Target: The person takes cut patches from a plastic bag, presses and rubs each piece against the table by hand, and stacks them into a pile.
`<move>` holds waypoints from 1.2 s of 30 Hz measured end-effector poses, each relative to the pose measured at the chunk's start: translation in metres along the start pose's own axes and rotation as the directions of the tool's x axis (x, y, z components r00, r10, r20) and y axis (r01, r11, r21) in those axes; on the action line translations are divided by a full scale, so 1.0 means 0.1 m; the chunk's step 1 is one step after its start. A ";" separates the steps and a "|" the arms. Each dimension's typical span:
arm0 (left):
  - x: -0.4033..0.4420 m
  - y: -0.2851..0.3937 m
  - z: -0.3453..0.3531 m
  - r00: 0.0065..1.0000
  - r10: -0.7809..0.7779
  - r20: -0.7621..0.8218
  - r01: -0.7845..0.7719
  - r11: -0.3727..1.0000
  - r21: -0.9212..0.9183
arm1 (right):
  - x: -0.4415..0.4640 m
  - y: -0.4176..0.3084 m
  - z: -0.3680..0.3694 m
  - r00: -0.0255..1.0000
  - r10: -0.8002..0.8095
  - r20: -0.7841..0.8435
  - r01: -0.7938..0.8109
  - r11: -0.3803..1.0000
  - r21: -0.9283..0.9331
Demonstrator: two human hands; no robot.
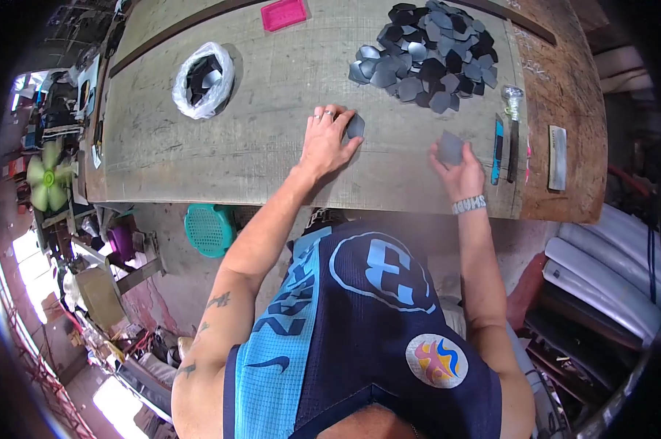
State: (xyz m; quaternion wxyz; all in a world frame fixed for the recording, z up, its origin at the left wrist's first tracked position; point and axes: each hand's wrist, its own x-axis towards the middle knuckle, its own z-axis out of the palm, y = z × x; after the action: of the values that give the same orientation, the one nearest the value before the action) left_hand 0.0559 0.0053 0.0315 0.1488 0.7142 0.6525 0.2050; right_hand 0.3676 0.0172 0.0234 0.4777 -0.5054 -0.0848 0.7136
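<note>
My left hand (327,143) rests on the table with its thumb and fingers closed around the edges of a small dark grey cut piece (356,126), which looks flat and angular. Over to the right, my right hand (462,173) pinches a similar lighter grey piece (450,148) between thumb and fingers, slightly blurred. A large heap of such black and grey pieces (433,55) lies beyond my hands. At the far left stands a white plastic bag (219,99), rolled open, with dark pieces inside.
Right of my right hand lie a blue cutter (498,150), a dark-handled tool (512,139) and a metal strip (557,159). A pink tray (283,14) sits at the back. A teal stool (209,230) stands below the worn table's front edge (257,202); rolls of material (601,274) lie at right.
</note>
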 end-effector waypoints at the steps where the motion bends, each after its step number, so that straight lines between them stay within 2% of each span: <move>1: 0.07 -0.05 -0.04 0.995 0.073 0.068 -0.071 0.997 -0.034 | 0.02 -0.04 0.05 0.997 0.057 0.050 -0.059 0.998 0.032; 2: 0.11 -0.10 -0.08 0.979 0.150 0.135 -0.141 0.987 -0.072 | 0.00 -0.02 0.10 0.998 0.041 0.043 -0.042 0.999 0.031; 4: 0.13 -0.16 -0.20 0.976 0.180 0.124 -0.166 0.979 -0.118 | -0.05 0.10 0.25 0.997 0.002 0.077 0.004 0.997 -0.075; 6: 0.07 -0.26 -0.29 0.982 0.173 0.080 -0.161 0.977 -0.143 | -0.10 0.29 0.42 0.996 -0.017 0.082 0.023 0.997 -0.075; 8: -0.10 -0.28 -0.32 0.984 0.161 0.071 -0.149 0.978 -0.147 | -0.11 0.50 0.64 0.991 -0.120 0.064 0.131 0.966 -0.221; 9: -0.20 -0.29 -0.31 0.974 0.213 0.077 -0.198 0.966 -0.165 | 0.00 0.62 0.70 0.971 -0.230 0.061 0.237 0.924 -0.300; 10: -0.30 -0.29 -0.30 0.962 0.260 0.088 -0.241 0.953 -0.182 | -0.01 0.64 0.86 0.973 -0.222 0.059 0.229 0.922 -0.312; 11: -0.38 -0.28 -0.26 0.956 0.272 0.114 -0.252 0.954 -0.163 | -0.03 0.66 1.01 0.882 -0.437 0.177 0.453 0.680 -0.577; 12: -0.42 -0.29 -0.19 0.957 0.268 0.114 -0.247 0.954 -0.169 | -0.03 0.67 1.13 0.738 -0.574 0.356 0.599 0.314 -0.736; 13: -0.46 -0.30 -0.11 0.952 0.299 0.074 -0.291 0.952 -0.098 | 0.03 0.76 1.13 0.677 -0.531 0.509 0.672 0.164 -0.722; 14: -0.50 -0.31 -0.04 0.943 0.330 0.035 -0.329 0.944 -0.027 | 0.05 0.90 1.08 0.682 -0.527 0.508 0.665 0.157 -0.730; 15: -0.51 -0.32 -0.01 0.945 0.323 0.051 -0.322 0.946 -0.026 | 0.03 1.06 1.01 0.623 -0.425 0.657 0.644 -0.200 -0.739; 16: -0.51 -0.33 0.00 0.948 0.315 0.047 -0.314 0.949 -0.040 | -0.01 1.16 0.95 0.584 -0.265 0.768 0.576 -0.531 -0.621; 17: -0.51 -0.34 0.01 0.943 0.332 0.036 -0.331 0.943 -0.032 | -0.04 1.21 0.86 0.650 -0.214 0.729 0.597 -0.451 -0.664; 20: -0.47 -0.33 -0.04 0.949 0.316 0.022 -0.315 0.949 -0.014 | -0.03 1.19 0.93 0.683 -0.211 0.699 0.539 -0.500 -0.678; 27: -0.52 -0.31 0.02 0.945 0.327 0.000 -0.327 0.945 0.019 | -0.14 1.14 0.91 0.707 -0.184 0.683 0.527 -0.507 -0.682; 30: -0.53 -0.31 0.01 0.947 0.320 0.027 -0.321 0.947 0.031 | 0.02 1.10 0.96 0.676 -0.203 0.708 0.525 -0.541 -0.657; 31: -0.53 -0.31 0.01 0.948 0.318 0.034 -0.319 0.947 0.034 | 0.08 1.09 1.04 0.656 -0.257 0.710 0.552 -0.479 -0.683; 36: -0.51 -0.29 -0.01 0.947 0.320 0.022 -0.321 0.946 0.041 | 0.02 1.11 0.89 0.642 -0.246 0.726 0.584 -0.457 -0.671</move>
State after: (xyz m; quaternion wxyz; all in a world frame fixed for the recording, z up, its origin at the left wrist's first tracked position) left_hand 0.0265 -0.0423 0.0136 0.1027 0.8153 0.5310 0.2068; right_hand 0.2298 -0.0078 -0.0025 0.1457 -0.5003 -0.8381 0.1615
